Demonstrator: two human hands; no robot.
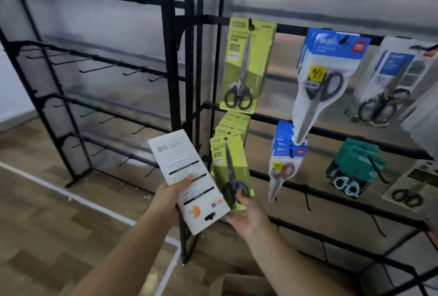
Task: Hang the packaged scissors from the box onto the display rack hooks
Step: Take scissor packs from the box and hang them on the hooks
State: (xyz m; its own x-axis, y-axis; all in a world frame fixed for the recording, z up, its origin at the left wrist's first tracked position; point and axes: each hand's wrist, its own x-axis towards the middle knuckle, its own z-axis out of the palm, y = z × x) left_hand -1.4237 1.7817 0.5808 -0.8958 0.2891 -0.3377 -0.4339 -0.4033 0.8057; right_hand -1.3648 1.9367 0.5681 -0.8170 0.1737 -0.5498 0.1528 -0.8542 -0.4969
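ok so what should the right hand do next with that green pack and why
Probably let go and draw back. The right hand pinches only the bottom of the green pack, which appears already hung with the matching stack, while the left hand holds a white pack waiting.
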